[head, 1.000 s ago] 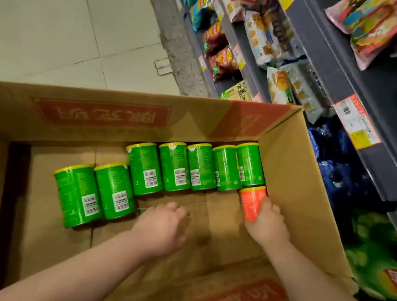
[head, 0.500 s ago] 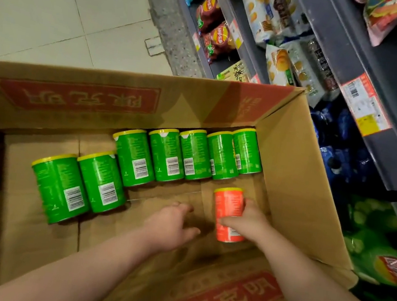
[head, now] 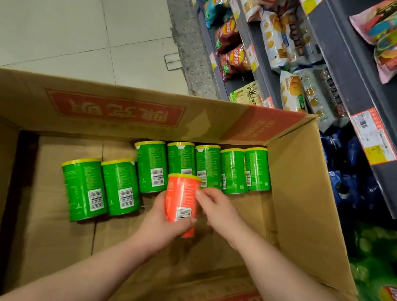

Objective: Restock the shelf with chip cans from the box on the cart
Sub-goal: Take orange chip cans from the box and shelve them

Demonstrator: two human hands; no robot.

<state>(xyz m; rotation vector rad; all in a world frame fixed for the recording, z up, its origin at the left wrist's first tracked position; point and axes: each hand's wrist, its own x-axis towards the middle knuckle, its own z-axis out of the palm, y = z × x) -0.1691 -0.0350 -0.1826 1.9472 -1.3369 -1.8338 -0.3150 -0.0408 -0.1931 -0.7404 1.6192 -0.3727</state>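
Head view: an open cardboard box fills the lower frame. Near its middle, both hands meet on an orange chip can, which is held upright above the box floor with its yellow lid toward 12 o'clock. The left hand wraps the can's lower half from 7 o'clock, fingers curled round it and the thumb tip beside the barcode. The right hand comes in from 4 o'clock with bent fingers and pinches the can's right edge.

A row of five green chip cans lies along the box's far wall at 12 to 1 o'clock of the orange one. Two more green cans lie side by side at 9 o'clock.

A dark shelf with snack bags and a price tag runs from 12 to 3 o'clock. Pale floor tiles lie at 10 to 11 o'clock.
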